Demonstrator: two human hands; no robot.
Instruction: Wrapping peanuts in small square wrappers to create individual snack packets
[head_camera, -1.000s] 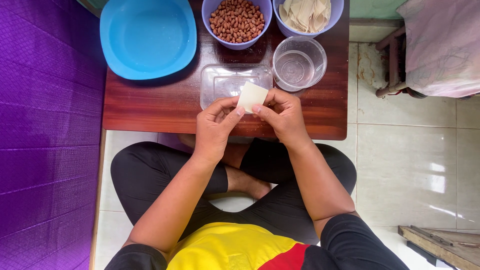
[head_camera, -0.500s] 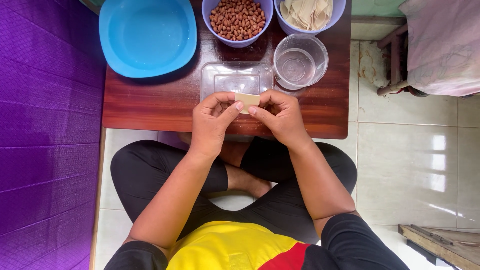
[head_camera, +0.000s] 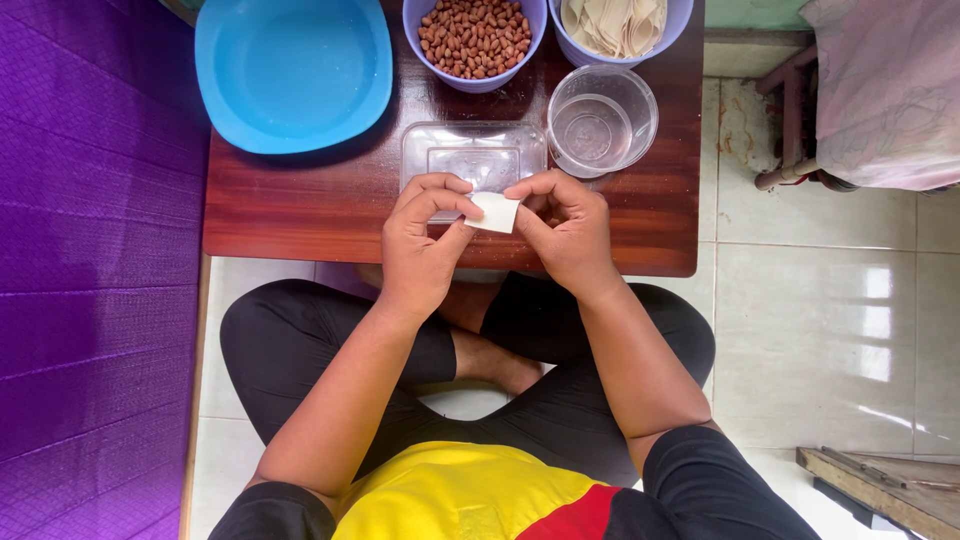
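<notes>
Both hands pinch one small white wrapper (head_camera: 494, 211) — left hand (head_camera: 423, 240) and right hand (head_camera: 565, 232) — held above the tabletop's (head_camera: 300, 200) near edge, mid-fold; next seems a firmer crease.

Home floor, low wooden table (head_camera: 300, 215), peanut bowl (head_camera: 475, 40)

left hand (head_camera: 425, 240): grip pinched, fingers curled | right hand (head_camera: 565, 235): grip pinched, fingertips meeting left
</notes>
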